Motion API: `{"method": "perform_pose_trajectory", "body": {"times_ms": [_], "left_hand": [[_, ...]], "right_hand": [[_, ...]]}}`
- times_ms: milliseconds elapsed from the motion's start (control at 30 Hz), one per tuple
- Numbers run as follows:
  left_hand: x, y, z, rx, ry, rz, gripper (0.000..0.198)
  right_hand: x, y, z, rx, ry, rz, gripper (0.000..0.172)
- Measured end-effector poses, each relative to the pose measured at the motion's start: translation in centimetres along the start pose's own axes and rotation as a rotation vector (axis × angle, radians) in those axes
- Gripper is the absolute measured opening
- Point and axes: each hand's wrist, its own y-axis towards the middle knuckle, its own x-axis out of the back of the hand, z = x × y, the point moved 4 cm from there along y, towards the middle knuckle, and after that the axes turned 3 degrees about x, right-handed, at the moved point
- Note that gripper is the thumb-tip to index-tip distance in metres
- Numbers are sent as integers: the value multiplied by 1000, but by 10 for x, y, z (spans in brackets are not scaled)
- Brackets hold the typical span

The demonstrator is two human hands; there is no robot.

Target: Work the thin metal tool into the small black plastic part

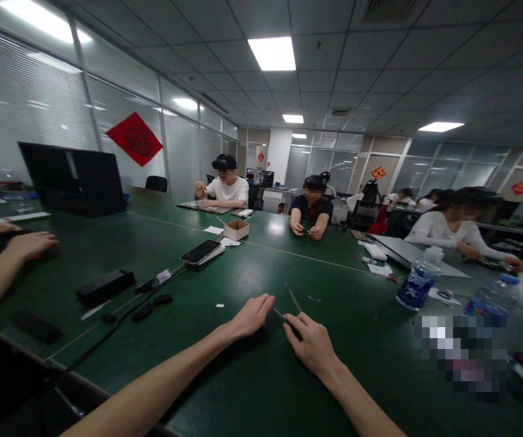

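Observation:
My left hand (251,315) and my right hand (312,345) rest close together on a dark green table (261,376). Both have their fingers curled in a pinch around a thin pale strip (280,314) that runs between them. A second thin strip (294,300) lies loose on the table just beyond my right hand. What else the fingers hide I cannot make out.
A phone (200,251), a small cardboard box (236,229), black blocks and cables (106,286) lie to the left. Two water bottles (420,279) stand at right. A laptop (76,179) stands far left. Another person's hands (31,244) rest at left; several people sit across.

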Motion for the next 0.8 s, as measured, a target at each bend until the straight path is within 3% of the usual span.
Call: {"method": "perform_pose_trajectory", "body": {"times_ms": [133,300,533,800], "left_hand": [[2,-2,-3,-4,42,-23,47],[2,-2,-2,-4,36,66,47],[1,-1,0,-151,92,154,39],[4,-9,-7,22,-132,338,44]], "right_hand": [[0,0,2,-1,5,22,30],[3,0,1,37,29,53,30],[3,-2,-4,79,60,47,30],[7,-3,-6,130,80,75,28]]}}
